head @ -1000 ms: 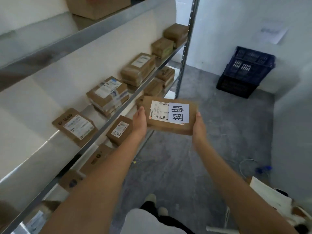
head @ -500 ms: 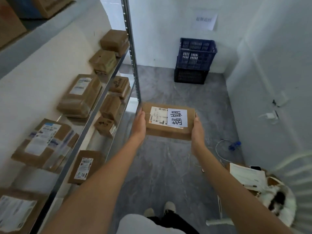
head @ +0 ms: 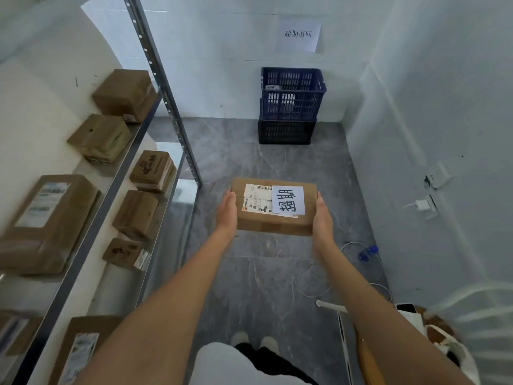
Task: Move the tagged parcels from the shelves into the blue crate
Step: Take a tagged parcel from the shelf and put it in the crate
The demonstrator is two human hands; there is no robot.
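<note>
both hands hold tagged parcel.

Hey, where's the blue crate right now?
In the head view the blue crate is straight ahead at the far wall, stacked on a black crate on the floor, under a paper sign and beyond the parcel held in both hands.

This is a small parcel storeroom or pickup depot. Metal shelving along the left wall carries rows of taped cardboard parcels with shipping labels. A blue crate is stacked on a black crate against the far white wall, under a taped paper sign. The floor is grey tile.
</note>
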